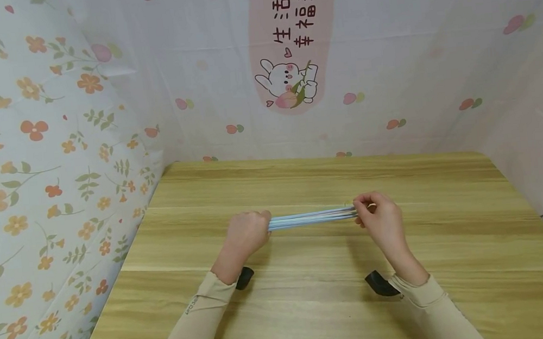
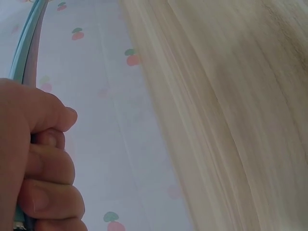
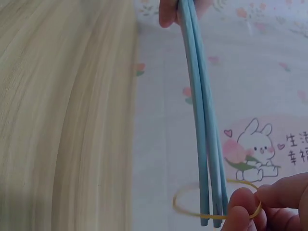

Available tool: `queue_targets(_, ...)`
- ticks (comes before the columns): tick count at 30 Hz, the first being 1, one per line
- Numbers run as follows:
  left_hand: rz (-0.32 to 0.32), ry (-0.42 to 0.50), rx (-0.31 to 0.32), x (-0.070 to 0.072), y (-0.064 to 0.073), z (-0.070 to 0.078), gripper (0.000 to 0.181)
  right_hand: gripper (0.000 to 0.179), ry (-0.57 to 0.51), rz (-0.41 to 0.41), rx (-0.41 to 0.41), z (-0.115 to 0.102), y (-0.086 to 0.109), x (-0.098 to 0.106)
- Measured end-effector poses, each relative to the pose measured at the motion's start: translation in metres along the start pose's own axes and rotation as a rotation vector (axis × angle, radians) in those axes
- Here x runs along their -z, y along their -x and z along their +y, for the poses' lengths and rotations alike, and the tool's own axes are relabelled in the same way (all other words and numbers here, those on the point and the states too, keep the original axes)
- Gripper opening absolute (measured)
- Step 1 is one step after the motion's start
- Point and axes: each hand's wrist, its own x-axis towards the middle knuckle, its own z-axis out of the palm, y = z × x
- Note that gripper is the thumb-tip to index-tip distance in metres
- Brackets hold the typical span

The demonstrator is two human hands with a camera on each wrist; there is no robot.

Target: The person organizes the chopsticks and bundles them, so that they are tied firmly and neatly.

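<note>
My left hand grips one end of a bundle of slim, straight sticks, pencil-like and mostly light blue. The bundle lies nearly level above the table, stretching toward my right hand. In the right wrist view, a thin yellow rubber band loops loosely around the free ends of the blue sticks. Thumb and fingers of the right hand pinch one side of that band. From the left wrist, the curled left fingers wrap the bundle, hiding most of its held end.
A wood-grain table spreads beneath both hands. Behind it hangs a white printed cloth with a rabbit picture, and a flowered cloth covers the left side. Black wrist mounts project from the sleeves.
</note>
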Motion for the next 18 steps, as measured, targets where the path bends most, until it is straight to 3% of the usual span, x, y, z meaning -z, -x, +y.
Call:
queue_targets(7,-0.013,0.026,0.018,0.001,-0.001,0.001,0.022,0.009,-0.043,-0.008,0.088,-0.003,0.005,-0.004)
queue_targets(18,-0.044,0.026,0.038,0.003,-0.001,0.0,0.022,0.007,-0.193,-0.164,0.121,-0.001,0.018,-0.007)
